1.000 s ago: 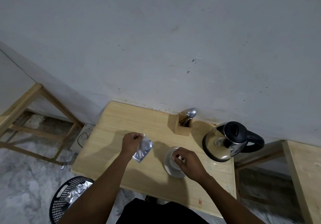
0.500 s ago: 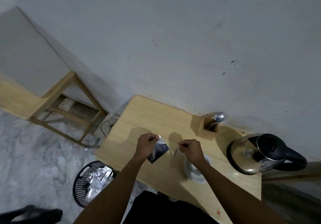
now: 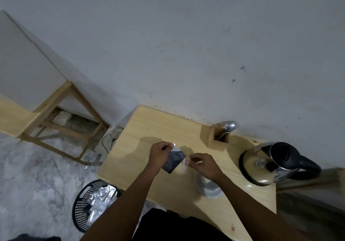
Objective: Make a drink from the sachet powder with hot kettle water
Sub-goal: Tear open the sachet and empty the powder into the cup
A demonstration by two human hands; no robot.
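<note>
Wooden table (image 3: pixel 149 128), left hand (image 3: pixel 160 153) pinching sachet (image 3: pixel 174 161), right hand (image 3: pixel 204 165) fingers pinching torn strip (image 3: pixel 183 166)

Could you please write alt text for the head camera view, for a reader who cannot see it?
Over a small wooden table, the left hand pinches a foil sachet while the right hand holds a thin strip at its edge. A white cup sits below the right wrist, a steel kettle stands to the right, and a black basket of foil wrappers sits on the floor.

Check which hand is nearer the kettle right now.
Right. The right hand is over the table beside the cup, a short gap from the kettle. The left hand, pinching the sachet, sits farther away, beyond the right hand.
</note>
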